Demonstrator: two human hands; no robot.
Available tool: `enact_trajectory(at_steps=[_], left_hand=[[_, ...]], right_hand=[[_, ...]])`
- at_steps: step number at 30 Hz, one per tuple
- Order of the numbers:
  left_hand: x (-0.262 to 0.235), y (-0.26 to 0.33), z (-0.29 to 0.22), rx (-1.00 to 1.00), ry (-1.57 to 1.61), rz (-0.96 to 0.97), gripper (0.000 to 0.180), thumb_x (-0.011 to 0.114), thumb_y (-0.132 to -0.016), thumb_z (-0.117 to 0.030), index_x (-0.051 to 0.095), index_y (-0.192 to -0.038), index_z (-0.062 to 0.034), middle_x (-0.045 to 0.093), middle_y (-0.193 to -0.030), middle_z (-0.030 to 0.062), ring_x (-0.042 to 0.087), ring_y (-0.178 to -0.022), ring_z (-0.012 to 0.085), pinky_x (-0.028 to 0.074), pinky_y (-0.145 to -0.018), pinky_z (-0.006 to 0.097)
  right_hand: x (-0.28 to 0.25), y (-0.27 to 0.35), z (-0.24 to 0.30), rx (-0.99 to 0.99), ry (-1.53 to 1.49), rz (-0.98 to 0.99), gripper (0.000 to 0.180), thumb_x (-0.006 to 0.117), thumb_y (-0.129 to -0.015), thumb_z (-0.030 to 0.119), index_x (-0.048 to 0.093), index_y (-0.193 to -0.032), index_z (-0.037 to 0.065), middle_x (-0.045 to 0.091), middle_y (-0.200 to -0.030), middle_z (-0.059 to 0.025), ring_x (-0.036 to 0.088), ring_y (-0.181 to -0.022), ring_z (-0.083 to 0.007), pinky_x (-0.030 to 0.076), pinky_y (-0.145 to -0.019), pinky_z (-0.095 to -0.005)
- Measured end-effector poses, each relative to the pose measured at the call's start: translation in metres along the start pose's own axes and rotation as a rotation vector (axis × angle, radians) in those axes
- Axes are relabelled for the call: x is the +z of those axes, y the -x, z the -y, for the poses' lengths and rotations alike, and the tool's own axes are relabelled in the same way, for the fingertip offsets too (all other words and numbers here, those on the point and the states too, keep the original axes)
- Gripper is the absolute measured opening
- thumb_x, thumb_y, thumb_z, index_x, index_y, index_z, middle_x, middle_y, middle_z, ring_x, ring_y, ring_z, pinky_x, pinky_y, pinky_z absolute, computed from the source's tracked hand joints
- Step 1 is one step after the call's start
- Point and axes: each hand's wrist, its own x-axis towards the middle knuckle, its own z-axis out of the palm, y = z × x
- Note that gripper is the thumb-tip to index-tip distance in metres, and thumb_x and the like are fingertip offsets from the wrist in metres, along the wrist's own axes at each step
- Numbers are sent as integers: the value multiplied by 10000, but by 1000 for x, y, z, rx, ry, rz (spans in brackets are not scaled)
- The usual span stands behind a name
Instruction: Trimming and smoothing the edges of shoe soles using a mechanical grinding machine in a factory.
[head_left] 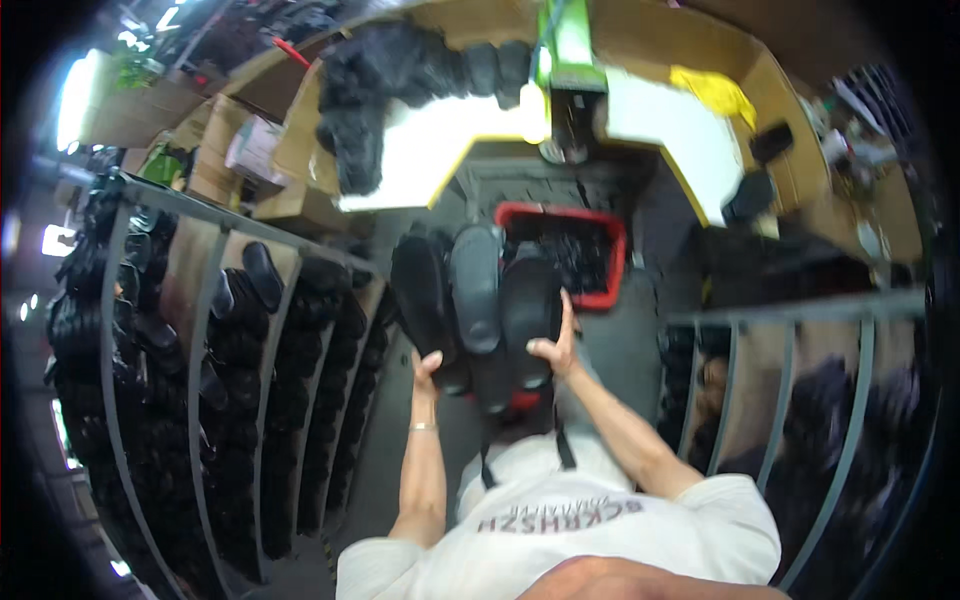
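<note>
Head view shows both hands clamped on a row of black shoe soles (pixel 478 300) held side by side above the red crate (pixel 612 250): left hand (pixel 428 368) under the outer sole, right hand (pixel 556 345) pressing the other flank. Judged from this, squeezing evenly inward and keeping the bundle level should stop the middle sole slipping out; racks of soles (pixel 250 400) stand close on the left.

Grey floor (pixel 625 340) — carries a red crate (pixel 617 262) of dark pieces. Beyond it, counter (pixel 690 140) with white top: black fuzzy heap (pixel 365 90), green machine (pixel 568 60), yellow cloth (pixel 715 92). Metal shelf (pixel 200 330) at left — rows of black soles (pixel 240 350).
</note>
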Motion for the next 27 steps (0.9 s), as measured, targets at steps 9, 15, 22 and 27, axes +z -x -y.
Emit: enact_trajectory(at_steps=[9, 15, 22, 27], left_hand=[[21, -139, -35, 73, -50, -178, 546, 607, -667, -224, 516, -1164, -17, 606, -978, 87, 615, -846, 237, 522, -770, 343], [15, -246, -75, -28, -94, -211, 413, 624, -668, -248, 590, -1011, -20, 637, -889, 90, 631, -788, 216, 536, -722, 342], [12, -408, -118, -351, -112, -327, 359, 661, -676, -298, 624, -918, -36, 654, -853, 102, 638, -751, 245, 532, -720, 366], [-26, -495, -139, -286, -133, -267, 265, 681, -658, -257, 620, -845, -78, 636, -834, 74, 616, -734, 232, 516, -717, 345]], right_hand=[[15, -182, 31, 25, 33, 94, 1096, 714, -494, 266, 180, -1414, 6, 375, -1230, -199, 343, -1161, -324, 254, -1043, -402], [49, -275, 41, 4, -176, 36, 1033, 754, -492, 168, 266, -1398, 85, 377, -1240, -178, 370, -1147, -300, 315, -999, -400], [105, -408, -4, 373, 177, -76, 1016, 726, -576, 170, 195, -1442, 177, 411, -1221, -245, 483, -1080, -281, 407, -934, -429], [161, -503, -20, 337, -321, -214, 993, 729, -555, 157, 252, -1425, 113, 403, -1226, -241, 549, -1002, -325, 527, -751, -382]])
